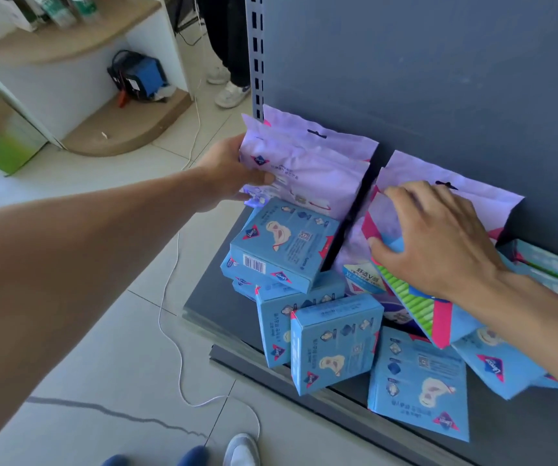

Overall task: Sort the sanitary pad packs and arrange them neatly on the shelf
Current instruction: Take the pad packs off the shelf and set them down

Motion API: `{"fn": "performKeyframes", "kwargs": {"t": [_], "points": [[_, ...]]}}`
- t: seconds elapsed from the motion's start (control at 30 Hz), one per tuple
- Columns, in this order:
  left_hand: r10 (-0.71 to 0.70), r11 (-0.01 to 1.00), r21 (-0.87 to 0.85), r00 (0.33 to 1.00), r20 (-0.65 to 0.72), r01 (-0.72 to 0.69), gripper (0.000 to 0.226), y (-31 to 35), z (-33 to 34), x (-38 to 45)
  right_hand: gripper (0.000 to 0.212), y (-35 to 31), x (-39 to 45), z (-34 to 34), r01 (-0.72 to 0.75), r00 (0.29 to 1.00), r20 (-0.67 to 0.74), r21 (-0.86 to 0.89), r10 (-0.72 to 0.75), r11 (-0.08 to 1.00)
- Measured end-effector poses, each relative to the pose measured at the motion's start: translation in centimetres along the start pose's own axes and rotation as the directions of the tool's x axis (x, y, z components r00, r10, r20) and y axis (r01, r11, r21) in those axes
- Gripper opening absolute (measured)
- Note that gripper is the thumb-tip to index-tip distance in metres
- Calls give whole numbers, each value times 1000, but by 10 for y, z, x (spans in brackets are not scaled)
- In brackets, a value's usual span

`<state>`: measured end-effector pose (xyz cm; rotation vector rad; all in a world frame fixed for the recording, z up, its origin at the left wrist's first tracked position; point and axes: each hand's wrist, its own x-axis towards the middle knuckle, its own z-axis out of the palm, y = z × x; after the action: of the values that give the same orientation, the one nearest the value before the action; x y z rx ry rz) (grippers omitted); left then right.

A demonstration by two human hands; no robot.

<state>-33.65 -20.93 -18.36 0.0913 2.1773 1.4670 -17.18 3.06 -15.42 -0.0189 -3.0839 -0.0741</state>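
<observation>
Grey shelf back panel (439, 79) fills the upper right of the frame; the dark shelf (210, 297) runs from centre to lower right, with a slotted upright (256, 52) at its left edge.

Two stacks of lilac soft packs stand against the panel. Left lilac stack (318, 166) sits at frame centre, leaning on the upright. Right lilac stack (415, 173) is just beside it, a dark gap between them.

Left hand (227, 169) comes in from the left edge and grips the left side of the left lilac stack: thumb across the front face, the other fingers behind the packs, mostly hidden.

Right hand (439, 243) comes in from the lower right, palm down, fingers (402, 196) spread over the top of a pink-and-green pack (415, 297) that leans tilted in front of the right lilac stack. Thumb curls on its near left edge, fingertips touch its upper edge; it reads as a grip from above.

Blue boxes (281, 250) are piled loosely in front of the lilac stacks, lower centre, tilted at different angles; one (334, 344) overhangs the shelf front edge. A flat blue pack (419, 378) lies at lower right centre, another blue pack (493, 364) under the right forearm.

Upper left: white rounded shelf unit (79, 48) with a blue-black device (139, 79). White cable (176, 331) trails over the tile floor (109, 381). Another person's shoes (230, 92) show at top centre.
</observation>
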Motion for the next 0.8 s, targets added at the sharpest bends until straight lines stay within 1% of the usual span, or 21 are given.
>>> {"fn": "performKeyframes", "kwargs": {"t": [0.07,0.13,0.17,0.27,0.4,0.53,0.67,0.73,0.8], "points": [[9,999,-39,1000,-5,-10,33,7,-6,-4,62,0,-1,0,0,1000,-9,-5,0,1000],[19,997,-78,1000,-12,-20,43,13,-12,-9,64,-1,-1,0,-10,1000,-10,-3,10,1000],[25,995,-99,1000,-18,-27,43,17,-15,-13,64,-2,-1,0,-15,1000,-8,-2,15,1000],[38,987,-154,999,-35,-43,38,25,-26,-23,61,-7,2,1,-29,1000,-4,-13,29,999],[46,971,-229,995,-89,-66,38,23,-50,-36,61,-18,10,1,0,1000,-7,-15,0,1000],[40,944,-318,986,-159,-89,40,9,-73,-51,56,-29,20,4,21,999,-43,-2,-21,1000],[-20,943,-330,980,-196,-47,41,-14,-91,-62,54,-37,30,3,-54,995,-76,98,61,994],[-49,938,-346,978,-203,-25,37,-26,-95,-67,53,-41,36,2,-125,987,-80,179,141,976],[-56,933,-359,975,-217,-26,33,-36,-99,-69,57,-43,46,2,-215,971,-45,266,235,940]]}}
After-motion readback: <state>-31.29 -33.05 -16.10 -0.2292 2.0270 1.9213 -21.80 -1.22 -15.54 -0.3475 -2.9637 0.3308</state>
